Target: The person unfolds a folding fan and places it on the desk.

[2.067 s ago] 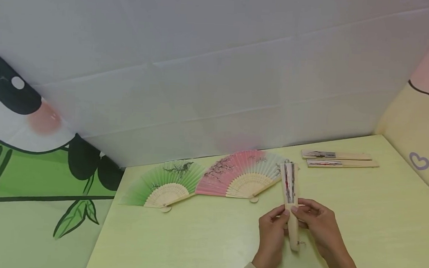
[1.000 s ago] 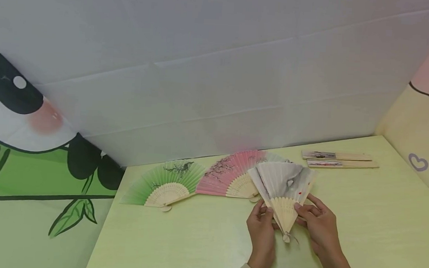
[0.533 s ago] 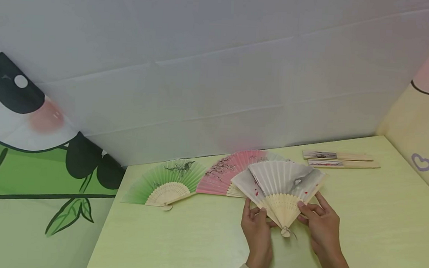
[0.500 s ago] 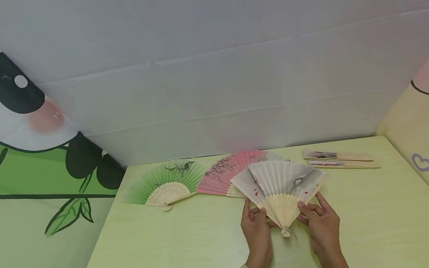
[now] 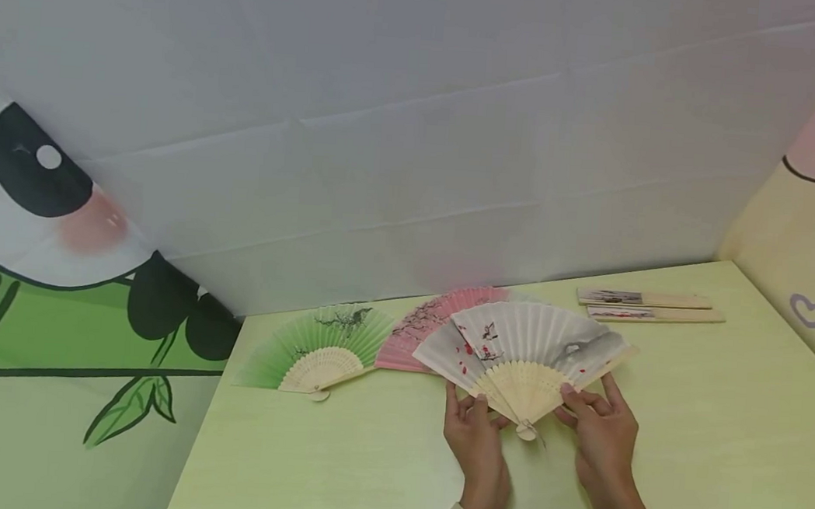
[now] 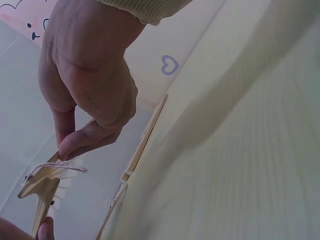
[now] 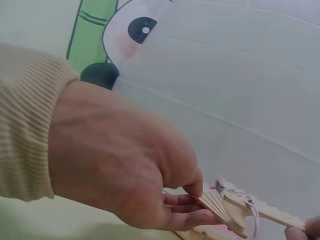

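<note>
A white folding fan [image 5: 539, 336] with grey shading, red spots and a dark sprig is spread wide above the table. My left hand [image 5: 476, 442] pinches its left side near the lower ribs. On the right side, my right hand [image 5: 603, 434] holds the outer rib between thumb and fingers. In the left wrist view, a thin cord [image 6: 55, 165] hangs at the fan's pivot, just below my left fingertips. The right wrist view shows bunched ribs [image 7: 217, 207] at my right fingertips. Behind the white fan lies a spread pink fan [image 5: 412, 336], partly covered by it.
A spread green fan [image 5: 325, 343] lies left of the pink one on the pale yellow-green table [image 5: 310, 466]. Two folded fans [image 5: 656, 314] lie side by side at the back right. A whitish wall sheet [image 5: 413, 169] rises along the table's back edge.
The white fan was folded in both hands at first. It has been spread wider and wider as the hands drew apart, then shifted slightly left, covering more of the pink fan.
</note>
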